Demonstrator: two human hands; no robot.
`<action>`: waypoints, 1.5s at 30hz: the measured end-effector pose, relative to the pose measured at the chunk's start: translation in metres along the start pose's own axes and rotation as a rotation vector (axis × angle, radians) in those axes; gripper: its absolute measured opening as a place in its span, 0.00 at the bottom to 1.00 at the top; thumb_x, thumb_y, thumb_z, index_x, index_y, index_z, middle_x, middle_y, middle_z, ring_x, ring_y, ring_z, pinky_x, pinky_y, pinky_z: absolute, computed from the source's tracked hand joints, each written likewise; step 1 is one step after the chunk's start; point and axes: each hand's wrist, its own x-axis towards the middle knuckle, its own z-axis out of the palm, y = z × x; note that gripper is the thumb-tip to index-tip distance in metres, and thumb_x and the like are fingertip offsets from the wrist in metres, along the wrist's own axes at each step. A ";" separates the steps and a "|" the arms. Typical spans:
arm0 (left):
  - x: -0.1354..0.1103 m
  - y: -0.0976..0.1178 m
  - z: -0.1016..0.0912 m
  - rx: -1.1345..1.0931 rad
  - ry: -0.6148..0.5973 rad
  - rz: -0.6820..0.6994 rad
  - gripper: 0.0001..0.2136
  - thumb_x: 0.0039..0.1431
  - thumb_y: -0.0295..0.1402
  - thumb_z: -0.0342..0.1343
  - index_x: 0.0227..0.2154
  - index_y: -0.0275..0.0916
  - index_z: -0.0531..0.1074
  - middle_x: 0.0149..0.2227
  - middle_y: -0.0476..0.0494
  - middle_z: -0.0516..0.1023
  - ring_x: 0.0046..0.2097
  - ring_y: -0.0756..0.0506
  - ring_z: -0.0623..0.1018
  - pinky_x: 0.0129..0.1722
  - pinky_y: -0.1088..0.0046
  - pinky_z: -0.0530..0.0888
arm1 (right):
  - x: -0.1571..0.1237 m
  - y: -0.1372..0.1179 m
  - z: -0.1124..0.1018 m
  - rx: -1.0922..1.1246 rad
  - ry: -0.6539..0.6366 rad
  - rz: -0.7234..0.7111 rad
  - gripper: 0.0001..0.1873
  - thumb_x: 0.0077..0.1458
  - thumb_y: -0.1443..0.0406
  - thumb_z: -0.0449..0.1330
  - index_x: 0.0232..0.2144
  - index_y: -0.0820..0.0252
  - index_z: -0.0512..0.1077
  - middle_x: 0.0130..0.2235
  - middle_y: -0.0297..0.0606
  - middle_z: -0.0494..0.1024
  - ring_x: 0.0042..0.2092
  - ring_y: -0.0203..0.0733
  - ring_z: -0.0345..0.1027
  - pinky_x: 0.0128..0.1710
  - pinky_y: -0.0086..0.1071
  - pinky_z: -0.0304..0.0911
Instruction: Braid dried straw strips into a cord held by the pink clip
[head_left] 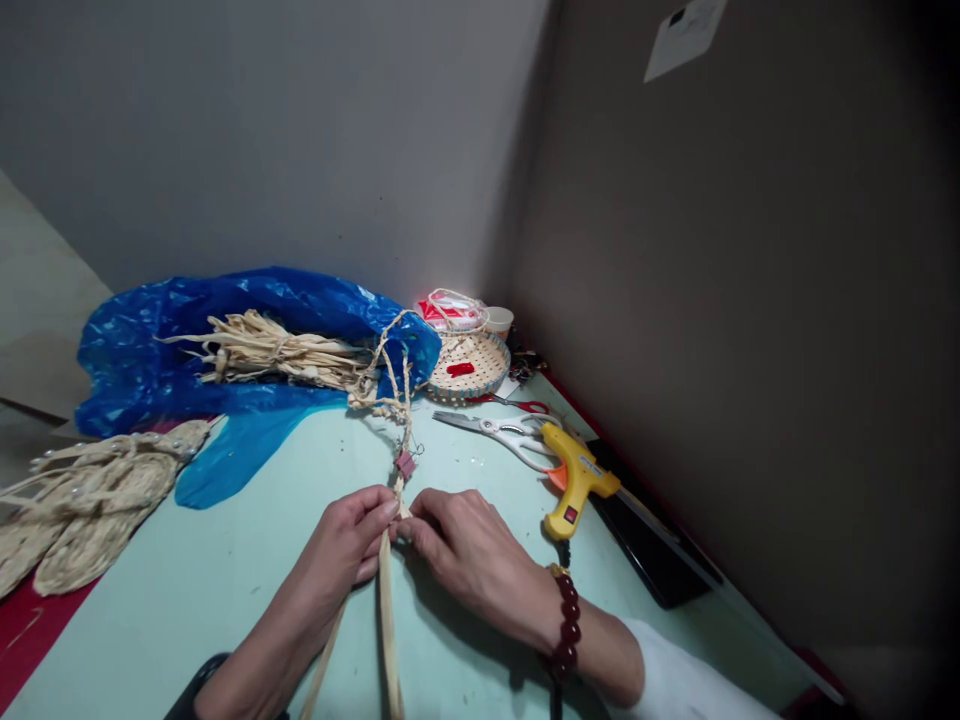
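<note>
Near the middle of the table, my left hand (356,530) pinches a pale braid of dried plant strips just below a pink binder clip (405,464). My right hand (469,550), a dark red bead bracelet on its wrist, closes on the strips at the same spot, its fingertips close to the left ones. Beyond the clip the finished braid (397,390) runs away toward a blue bag. Two loose strips (387,620) hang from the fingers toward me, one passing by my left wrist. The exact crossing of the strips is hidden by my fingertips.
A blue plastic bag (172,310) holds a bundle of dried strips (285,350). Woven sandals (112,500) lie left. To the right are white scissors (502,428), a yellow glue gun (576,480) and a black flat object (652,550). A woven basket (487,365) stands near the wall.
</note>
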 end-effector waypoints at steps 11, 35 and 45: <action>0.002 0.004 -0.001 0.113 -0.031 -0.034 0.16 0.44 0.44 0.64 0.26 0.36 0.71 0.19 0.59 0.62 0.18 0.58 0.54 0.18 0.83 0.48 | 0.001 0.002 -0.007 -0.106 0.011 -0.008 0.10 0.57 0.67 0.50 0.27 0.60 0.69 0.23 0.35 0.72 0.23 0.34 0.55 0.24 0.30 0.43; 0.009 -0.009 0.005 0.327 0.008 0.157 0.19 0.50 0.50 0.56 0.19 0.40 0.61 0.17 0.60 0.53 0.19 0.54 0.52 0.18 0.79 0.50 | -0.003 -0.002 -0.002 -0.304 0.044 -0.075 0.07 0.53 0.69 0.50 0.32 0.61 0.68 0.27 0.42 0.77 0.24 0.42 0.69 0.23 0.33 0.42; 0.016 -0.016 -0.001 0.378 0.055 0.246 0.17 0.47 0.48 0.57 0.19 0.39 0.66 0.20 0.53 0.63 0.25 0.49 0.62 0.26 0.76 0.59 | -0.007 -0.002 -0.005 -0.362 -0.013 -0.078 0.09 0.56 0.66 0.51 0.34 0.63 0.70 0.29 0.44 0.78 0.27 0.45 0.72 0.24 0.33 0.49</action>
